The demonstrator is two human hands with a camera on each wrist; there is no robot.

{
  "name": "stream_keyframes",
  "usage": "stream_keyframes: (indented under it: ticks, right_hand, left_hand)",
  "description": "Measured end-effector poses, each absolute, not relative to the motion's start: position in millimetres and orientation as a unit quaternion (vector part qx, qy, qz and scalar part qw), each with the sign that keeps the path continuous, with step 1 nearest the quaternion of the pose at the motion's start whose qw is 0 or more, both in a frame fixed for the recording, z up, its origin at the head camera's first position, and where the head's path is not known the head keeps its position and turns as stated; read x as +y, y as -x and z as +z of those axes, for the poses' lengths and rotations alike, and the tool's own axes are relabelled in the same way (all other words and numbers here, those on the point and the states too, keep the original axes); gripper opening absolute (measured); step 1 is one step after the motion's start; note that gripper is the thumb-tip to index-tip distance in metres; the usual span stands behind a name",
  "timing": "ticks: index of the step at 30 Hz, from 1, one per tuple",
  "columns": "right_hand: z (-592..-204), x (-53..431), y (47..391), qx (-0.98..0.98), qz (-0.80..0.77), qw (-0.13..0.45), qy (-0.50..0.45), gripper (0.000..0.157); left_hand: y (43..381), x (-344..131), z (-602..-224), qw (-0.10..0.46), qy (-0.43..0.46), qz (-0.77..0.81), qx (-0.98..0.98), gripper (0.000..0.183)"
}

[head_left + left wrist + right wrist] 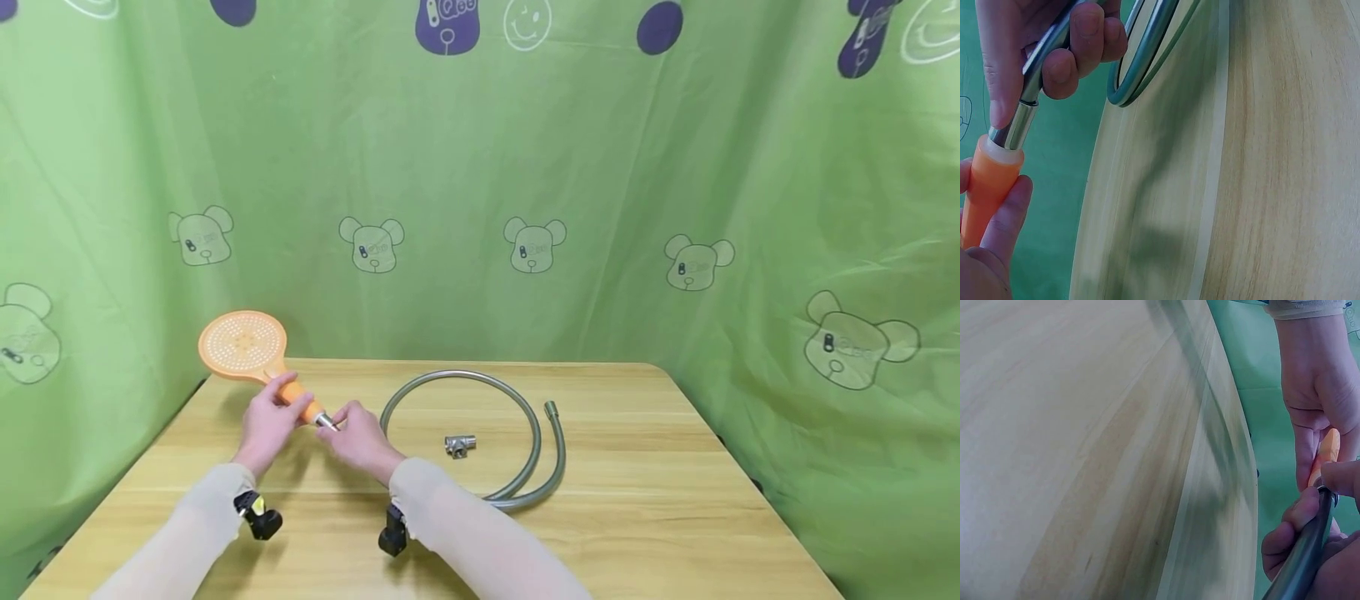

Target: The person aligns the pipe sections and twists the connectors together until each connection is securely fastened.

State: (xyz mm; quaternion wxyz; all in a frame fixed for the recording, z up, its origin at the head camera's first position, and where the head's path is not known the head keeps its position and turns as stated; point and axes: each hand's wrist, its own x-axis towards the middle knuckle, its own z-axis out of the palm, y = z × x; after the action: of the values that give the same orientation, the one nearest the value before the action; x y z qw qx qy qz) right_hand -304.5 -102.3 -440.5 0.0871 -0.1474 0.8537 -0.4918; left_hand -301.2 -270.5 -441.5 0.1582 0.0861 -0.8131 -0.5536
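An orange shower head (242,342) with a pale perforated face is tilted up at the table's left side. My left hand (268,421) grips its orange handle (991,169) near the lower end. Silvery-grey, the shower hose (534,450) loops across the table and runs up into my right hand (362,437), whose fingers and thumb hold it just behind its metal connector (1020,125). That connector meets the pale collar at the handle's end, in line with it. In the right wrist view the hose (1304,556) passes between the right hand's curled fingers.
A small metal tee fitting (459,446) lies inside the hose's loop on the wooden table (660,500). The hose's other end (551,408) lies to the right of the loop. Green printed curtain (465,167) surrounds the table at the back and sides.
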Motion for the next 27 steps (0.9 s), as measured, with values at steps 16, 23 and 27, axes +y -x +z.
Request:
stream_keyframes:
  ticks: [16,23,27]
  right_hand:
    - [-439.5,-102.2,307.5,0.853,-0.486,0.085,0.169,0.032]
    - [-442.8,-102.8,306.5,0.854,-0.487,0.097,0.155,0.023]
    - [-443.1,-103.1,305.5,0.858,-0.483,0.090,0.148,0.023]
  left_hand:
    - [302.0,-272.9,-442.0,0.151,-0.077,-0.567,-0.806,0.062]
    - [301.8,-272.6,-441.8,0.153,-0.073,-0.572,-0.802,0.062]
    - [301.3,-272.2,-441.5,0.155,-0.072,-0.570,-0.803,0.062]
